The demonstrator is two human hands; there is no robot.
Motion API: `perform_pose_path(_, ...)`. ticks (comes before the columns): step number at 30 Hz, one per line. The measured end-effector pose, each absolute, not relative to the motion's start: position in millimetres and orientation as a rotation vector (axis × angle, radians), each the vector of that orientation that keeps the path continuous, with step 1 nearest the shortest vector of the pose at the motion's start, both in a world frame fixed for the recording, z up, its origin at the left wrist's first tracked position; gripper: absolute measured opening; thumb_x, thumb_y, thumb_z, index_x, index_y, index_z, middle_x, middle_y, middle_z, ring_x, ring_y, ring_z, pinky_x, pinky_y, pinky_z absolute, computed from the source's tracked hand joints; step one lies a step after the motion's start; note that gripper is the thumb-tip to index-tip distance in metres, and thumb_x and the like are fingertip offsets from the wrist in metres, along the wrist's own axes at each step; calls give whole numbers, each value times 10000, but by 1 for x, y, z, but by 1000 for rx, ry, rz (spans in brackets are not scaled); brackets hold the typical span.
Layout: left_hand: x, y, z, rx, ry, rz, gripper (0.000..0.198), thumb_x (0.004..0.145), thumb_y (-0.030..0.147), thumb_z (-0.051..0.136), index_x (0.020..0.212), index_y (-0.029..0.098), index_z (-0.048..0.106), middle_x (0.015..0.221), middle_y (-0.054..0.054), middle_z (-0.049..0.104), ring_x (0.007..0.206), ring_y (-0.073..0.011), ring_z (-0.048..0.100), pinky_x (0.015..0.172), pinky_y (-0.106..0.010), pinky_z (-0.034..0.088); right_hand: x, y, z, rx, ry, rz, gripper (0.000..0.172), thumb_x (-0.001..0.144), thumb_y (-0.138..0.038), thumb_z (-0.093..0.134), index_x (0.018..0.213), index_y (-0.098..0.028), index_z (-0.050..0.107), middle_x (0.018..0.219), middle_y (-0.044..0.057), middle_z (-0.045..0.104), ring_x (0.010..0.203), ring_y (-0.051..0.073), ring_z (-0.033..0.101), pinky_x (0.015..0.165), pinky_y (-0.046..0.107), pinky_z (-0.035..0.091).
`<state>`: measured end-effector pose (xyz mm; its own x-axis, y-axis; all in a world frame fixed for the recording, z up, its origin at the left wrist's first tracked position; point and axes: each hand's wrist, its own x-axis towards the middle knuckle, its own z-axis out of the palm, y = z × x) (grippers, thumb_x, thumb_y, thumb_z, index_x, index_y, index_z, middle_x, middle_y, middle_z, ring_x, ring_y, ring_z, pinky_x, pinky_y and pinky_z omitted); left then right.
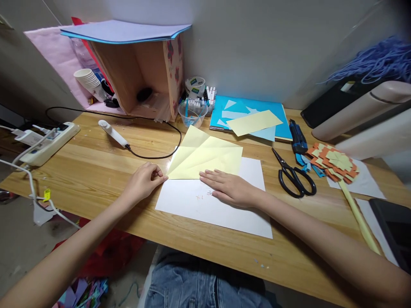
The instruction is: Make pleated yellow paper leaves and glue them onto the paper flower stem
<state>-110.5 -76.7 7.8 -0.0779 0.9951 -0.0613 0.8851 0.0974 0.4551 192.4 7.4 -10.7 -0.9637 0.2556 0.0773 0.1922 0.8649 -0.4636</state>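
Observation:
A pale yellow sheet of paper (205,158) with several creases lies folded on a white sheet (247,222), its straight folded edge towards me. My left hand (144,182) pinches the yellow paper's near left corner between thumb and curled fingers. Flat on the near edge of the yellow paper rests my right hand (231,188), fingers stretched to the left and partly over the white sheet. Small marks show on the white sheet beside those fingers. To the right of the sheets lie black-handled scissors (293,177), their blades partly open.
A blue folder (279,107) carries paper offcuts. Beyond the scissors are a utility knife (298,137) and an orange-and-yellow paper flower (337,162). A wooden box (128,64), a plastic bowl (192,112) and a cabled white device (112,133) stand or lie at the back; a power strip (51,145) is left.

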Motion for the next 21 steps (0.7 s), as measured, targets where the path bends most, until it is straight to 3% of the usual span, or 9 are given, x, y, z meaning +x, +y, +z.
perform_pose_path(6, -110, -77, 8, 1834, 2031, 434, 259, 775, 454, 567, 715, 202, 557, 780, -31, 575, 752, -190, 515, 639, -293, 383, 241, 12, -15, -460, -2879, 588, 521, 917, -195, 374, 1421, -240, 251, 1444, 27, 334, 1340, 182, 294, 1096, 460, 304)
perform_pose_path(12, -110, -76, 7, 1830, 2033, 428, 265, 766, 460, 575, 709, 202, 568, 765, -25, 567, 746, -189, 516, 641, -292, 380, 213, -7, -9, -593, -2673, 202, 341, 882, -168, 408, 1159, -98, 595, 1188, 123, 615, 1145, 219, 549, 1035, 451, 397)
perform_pose_path(16, -111, -75, 6, 1835, 2022, 432, 267, 758, 461, 584, 701, 201, 570, 748, -24, 569, 741, -192, 513, 637, -294, 376, 138, -28, 1, -403, -2690, 221, 369, 901, -206, 377, 1187, -76, 569, 1249, 109, 573, 1149, 194, 545, 1012, 338, 441)
perform_pose_path(21, -112, -74, 5, 1838, 2020, 445, 256, 751, 447, 594, 699, 197, 572, 745, -25, 579, 730, -189, 518, 631, -291, 381, 86, -43, -13, -427, -2754, 160, 417, 886, -250, 439, 1219, -20, 539, 1278, 182, 524, 1186, 274, 506, 1031, 372, 425)
